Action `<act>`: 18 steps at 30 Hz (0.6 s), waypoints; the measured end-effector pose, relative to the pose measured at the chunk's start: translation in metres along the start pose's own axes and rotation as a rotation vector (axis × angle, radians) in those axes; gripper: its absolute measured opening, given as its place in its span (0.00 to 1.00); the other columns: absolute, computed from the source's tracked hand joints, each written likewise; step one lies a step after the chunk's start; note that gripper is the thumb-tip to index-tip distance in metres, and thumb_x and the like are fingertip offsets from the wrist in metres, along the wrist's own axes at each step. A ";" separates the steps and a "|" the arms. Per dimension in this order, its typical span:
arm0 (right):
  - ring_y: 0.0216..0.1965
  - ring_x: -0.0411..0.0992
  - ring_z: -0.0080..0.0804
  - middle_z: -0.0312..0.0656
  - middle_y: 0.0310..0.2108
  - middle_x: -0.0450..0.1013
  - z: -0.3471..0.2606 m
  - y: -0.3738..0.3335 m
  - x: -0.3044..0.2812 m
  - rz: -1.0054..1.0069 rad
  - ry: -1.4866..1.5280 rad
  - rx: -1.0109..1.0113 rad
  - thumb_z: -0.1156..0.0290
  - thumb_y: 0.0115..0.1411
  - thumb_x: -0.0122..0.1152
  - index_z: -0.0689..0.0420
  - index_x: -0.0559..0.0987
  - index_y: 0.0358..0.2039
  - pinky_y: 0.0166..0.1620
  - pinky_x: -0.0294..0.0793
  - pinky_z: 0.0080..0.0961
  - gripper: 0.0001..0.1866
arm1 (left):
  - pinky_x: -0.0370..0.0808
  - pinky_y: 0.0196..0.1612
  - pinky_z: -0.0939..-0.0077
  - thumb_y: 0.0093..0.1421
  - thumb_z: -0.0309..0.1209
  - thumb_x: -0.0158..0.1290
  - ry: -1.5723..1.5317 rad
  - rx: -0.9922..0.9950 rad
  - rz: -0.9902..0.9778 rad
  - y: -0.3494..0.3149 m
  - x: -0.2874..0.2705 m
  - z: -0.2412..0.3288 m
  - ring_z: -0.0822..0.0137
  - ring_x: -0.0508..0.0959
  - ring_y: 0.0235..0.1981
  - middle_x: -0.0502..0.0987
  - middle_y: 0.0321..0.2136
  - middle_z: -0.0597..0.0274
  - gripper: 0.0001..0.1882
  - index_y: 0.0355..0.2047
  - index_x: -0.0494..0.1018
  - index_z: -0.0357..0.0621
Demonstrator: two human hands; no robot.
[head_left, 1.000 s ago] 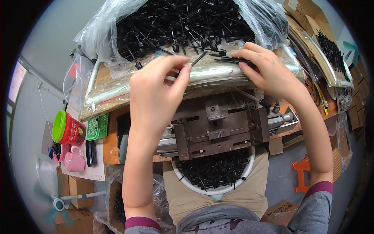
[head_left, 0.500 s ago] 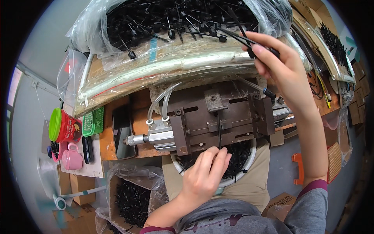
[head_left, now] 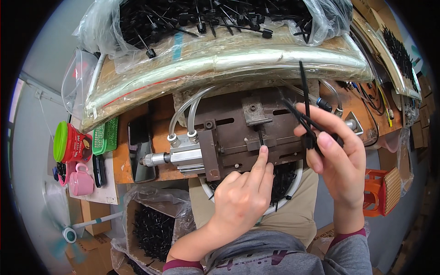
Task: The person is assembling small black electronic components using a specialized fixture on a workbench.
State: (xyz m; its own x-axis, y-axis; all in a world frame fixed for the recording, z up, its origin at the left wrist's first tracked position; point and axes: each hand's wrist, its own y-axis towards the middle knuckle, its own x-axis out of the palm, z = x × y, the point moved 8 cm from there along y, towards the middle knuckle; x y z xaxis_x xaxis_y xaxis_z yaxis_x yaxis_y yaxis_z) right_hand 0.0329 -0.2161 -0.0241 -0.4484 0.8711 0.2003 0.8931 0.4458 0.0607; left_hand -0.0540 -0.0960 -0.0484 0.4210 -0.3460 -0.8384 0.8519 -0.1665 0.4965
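My left hand [head_left: 243, 195] reaches up to the brown metal fixture [head_left: 284, 117], its index finger stretched out. That fingertip touches the near end of a thin black rod [head_left: 261, 135] in the fixture's middle slot, below a small metal block [head_left: 252, 110]. The left thumb is hidden under the hand. My right hand [head_left: 341, 153] is raised over the fixture's right part, closed around several thin black plastic rods [head_left: 304, 94] with wider ends. They point up and to the left from between thumb and fingers.
A plastic-lined tray [head_left: 215, 62] heaped with black rods lies behind the fixture. An air cylinder [head_left: 185, 158] with clear hoses and a phone [head_left: 141, 151] are left. A white-rimmed basin [head_left: 297, 185] of black pieces rests on my lap; a lined carton [head_left: 153, 233] stands lower left.
My right hand has come down and nearer from the tray with the rods. My left hand has moved up from the rod's near end, and the rod sits farther into the fixture.
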 end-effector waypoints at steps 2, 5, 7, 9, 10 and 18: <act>0.25 0.65 0.14 0.47 0.45 0.77 0.010 -0.007 -0.001 0.003 0.062 0.052 0.74 0.70 0.51 0.69 0.68 0.63 0.28 0.64 0.12 0.23 | 0.67 0.23 0.80 0.47 0.29 0.68 0.006 -0.003 -0.004 -0.001 0.000 0.000 0.72 0.75 0.18 0.82 0.47 0.54 0.14 0.36 0.81 0.40; 0.26 0.64 0.14 0.47 0.46 0.76 0.022 -0.020 0.000 0.005 0.134 0.127 0.74 0.70 0.50 0.69 0.67 0.63 0.28 0.64 0.12 0.23 | 0.73 0.26 0.78 0.46 0.28 0.70 -0.076 -0.050 -0.036 0.003 -0.005 -0.003 0.70 0.80 0.23 0.82 0.46 0.53 0.17 0.37 0.81 0.40; 0.26 0.64 0.15 0.46 0.47 0.76 0.032 -0.028 0.002 -0.013 0.187 0.179 0.74 0.70 0.50 0.69 0.66 0.64 0.29 0.64 0.12 0.23 | 0.77 0.31 0.76 0.44 0.28 0.71 -0.373 -0.114 0.102 0.004 -0.013 -0.010 0.67 0.82 0.28 0.83 0.44 0.53 0.20 0.39 0.81 0.39; 0.25 0.63 0.15 0.42 0.46 0.76 0.044 -0.036 0.008 -0.026 0.259 0.257 0.74 0.71 0.50 0.66 0.67 0.64 0.28 0.64 0.14 0.22 | 0.80 0.34 0.73 0.43 0.28 0.73 -0.541 -0.115 0.184 0.003 -0.019 -0.012 0.64 0.83 0.32 0.83 0.41 0.53 0.22 0.40 0.81 0.39; 0.25 0.63 0.14 0.41 0.43 0.76 0.049 -0.038 0.010 -0.047 0.251 0.283 0.74 0.71 0.50 0.65 0.69 0.63 0.28 0.63 0.14 0.21 | 0.81 0.35 0.72 0.42 0.27 0.73 -0.554 -0.088 0.198 0.002 -0.025 -0.012 0.63 0.83 0.34 0.83 0.40 0.53 0.22 0.40 0.81 0.38; 0.21 0.64 0.14 0.36 0.30 0.73 0.056 -0.046 0.011 -0.069 0.038 0.208 0.74 0.72 0.50 0.63 0.69 0.51 0.24 0.62 0.13 0.10 | 0.80 0.37 0.69 0.43 0.23 0.69 -0.546 -0.027 0.115 -0.003 -0.024 -0.010 0.61 0.82 0.34 0.80 0.37 0.58 0.19 0.39 0.84 0.42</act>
State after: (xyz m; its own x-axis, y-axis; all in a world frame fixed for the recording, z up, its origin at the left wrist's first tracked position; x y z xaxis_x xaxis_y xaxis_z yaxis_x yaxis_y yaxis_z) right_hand -0.0150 -0.2153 -0.0797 -0.5031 0.8304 0.2395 0.8318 0.5404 -0.1264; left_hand -0.0637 -0.0783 -0.0326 0.2956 -0.7897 -0.5376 0.8208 -0.0780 0.5658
